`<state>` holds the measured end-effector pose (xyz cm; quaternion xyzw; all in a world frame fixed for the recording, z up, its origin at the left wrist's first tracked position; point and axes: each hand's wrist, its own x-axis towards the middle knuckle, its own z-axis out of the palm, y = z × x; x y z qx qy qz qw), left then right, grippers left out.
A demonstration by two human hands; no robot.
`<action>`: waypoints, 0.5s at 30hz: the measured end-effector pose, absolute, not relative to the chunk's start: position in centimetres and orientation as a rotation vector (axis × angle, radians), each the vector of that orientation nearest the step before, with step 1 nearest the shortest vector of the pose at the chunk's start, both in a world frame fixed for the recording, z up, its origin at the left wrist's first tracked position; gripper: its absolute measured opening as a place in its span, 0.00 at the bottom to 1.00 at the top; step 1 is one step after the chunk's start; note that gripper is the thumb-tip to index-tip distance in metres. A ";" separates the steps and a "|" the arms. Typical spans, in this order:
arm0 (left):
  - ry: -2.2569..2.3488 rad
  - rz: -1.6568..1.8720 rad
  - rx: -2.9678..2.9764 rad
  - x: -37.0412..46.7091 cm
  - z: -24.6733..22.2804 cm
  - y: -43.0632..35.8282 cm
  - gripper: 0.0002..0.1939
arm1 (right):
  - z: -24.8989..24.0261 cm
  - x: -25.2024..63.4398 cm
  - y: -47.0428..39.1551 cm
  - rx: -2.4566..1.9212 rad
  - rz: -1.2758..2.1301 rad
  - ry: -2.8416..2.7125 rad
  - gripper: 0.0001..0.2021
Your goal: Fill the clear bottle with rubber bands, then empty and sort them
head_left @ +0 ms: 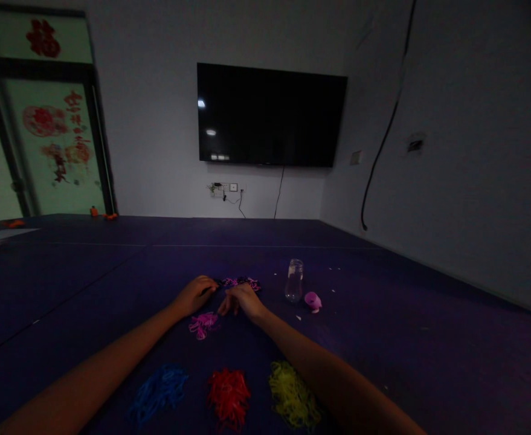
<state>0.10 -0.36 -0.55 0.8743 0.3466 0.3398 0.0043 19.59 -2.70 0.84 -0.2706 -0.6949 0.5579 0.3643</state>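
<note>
fingers of the left hand [196, 296] are bent downward, close to the left end of a loose, mixed pile of pink and dark thin loops [243, 282]; i cannot tell if they grip something. the right hand [243, 300] is partly closed, its fingers pointing down and to the left, in front of this pile and covering a part of it; also here a grip cannot be told. just beside these fingertips, on the dark purple flat surface [360, 338], lies a small pile of bright pink thin loops [203, 324].

nearer to the person, three more piles lie in a row: blue thin loops [160, 389] at left, red thin loops [229, 396] in the middle, and yellow-green thin loops [292, 393] beside the right forearm. to the right of the hands stands a clear, open bottle [294, 283], with a small pink cup-like piece [312, 301] next to it.

on the upper glass of the green-lit door [66, 181] the red character "福" [43, 39] can be read; the red writing [75, 118] below is too blurred for me. the black television [272, 115] shows no readable brand.
</note>
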 end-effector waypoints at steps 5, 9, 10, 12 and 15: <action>1.069 1.075 2.755 0.1 -0.7 -0.3 0.15 | 0.9 20.2 -2.4 -0.728 1.433 -1.756 0.20; 1.056 1.042 2.787 0.1 -0.6 -0.2 0.16 | 1.1 19.6 -3.3 -0.635 1.532 -1.940 0.18; 1.051 1.029 2.796 0.1 -0.5 -0.2 0.16 | 1.1 19.4 -3.5 -0.619 1.536 -1.979 0.18; 1.038 1.000 2.814 0.1 -0.6 -0.2 0.17 | 1.1 18.9 -3.8 -0.601 1.529 -2.034 0.18; 1.024 0.961 2.836 0.2 -0.7 -0.1 0.16 | 0.9 19.1 -3.6 -0.663 1.380 -2.026 0.20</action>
